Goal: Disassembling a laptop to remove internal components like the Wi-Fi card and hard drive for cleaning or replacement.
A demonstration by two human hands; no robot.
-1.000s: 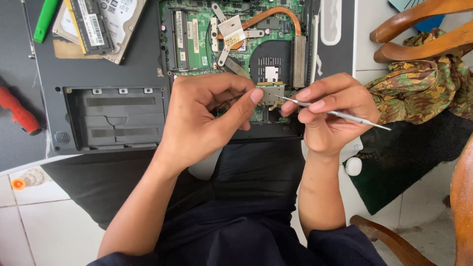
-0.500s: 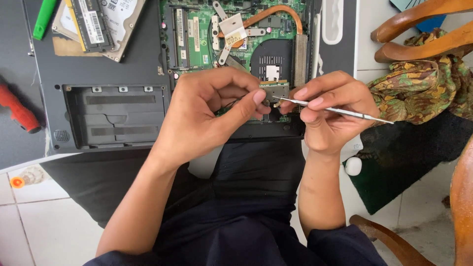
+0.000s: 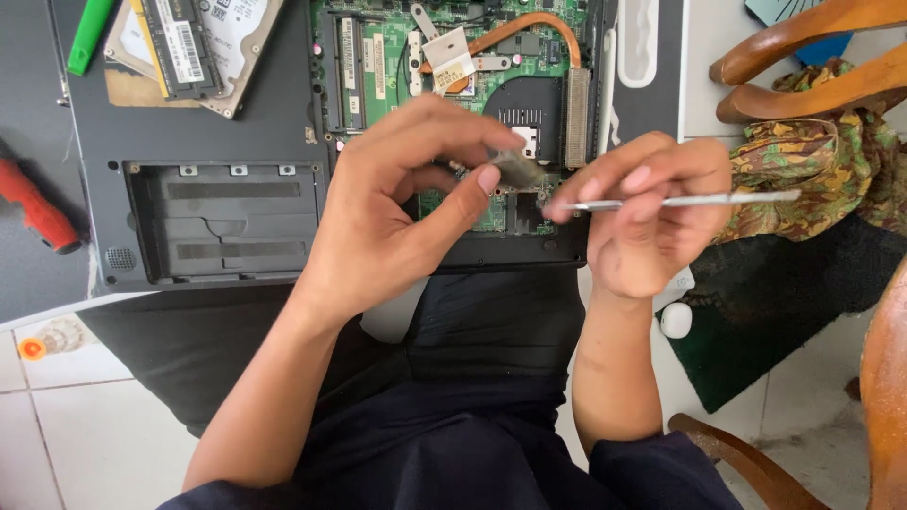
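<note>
Small grey part (image 3: 518, 170), flat and dull, sits pinched between the thumb and fingertips of the left hand (image 3: 406, 203), held up just above the open laptop (image 3: 217, 123). The left fingers are closed around it, the thumb pressing from below. The right hand (image 3: 652, 222) grips a thin metal tool (image 3: 680, 200), fingers curled tight around its shaft; the tool lies nearly level, its tip pointing left and reaching close to the grey part, though whether the tip touches the part cannot be told.

Beneath both hands lies the laptop, turned bottom-up with its cover off. A green circuit board (image 3: 378, 66) shows in the opening, with a curved copper pipe (image 3: 529, 24) running to a block of metal fins (image 3: 576, 118). Left of the board is an empty dark bay (image 3: 227, 222) in the casing. On the laptop's upper left corner rest a hard drive (image 3: 241, 38) and a memory stick (image 3: 175, 47), the stick lying across the drive. A green tool handle (image 3: 87, 36) lies near them, and a red tool handle (image 3: 38, 212) lies well to the left on the dark surface. To the right, patterned cloth (image 3: 812, 161) is draped over a wooden chair (image 3: 803, 57).
</note>
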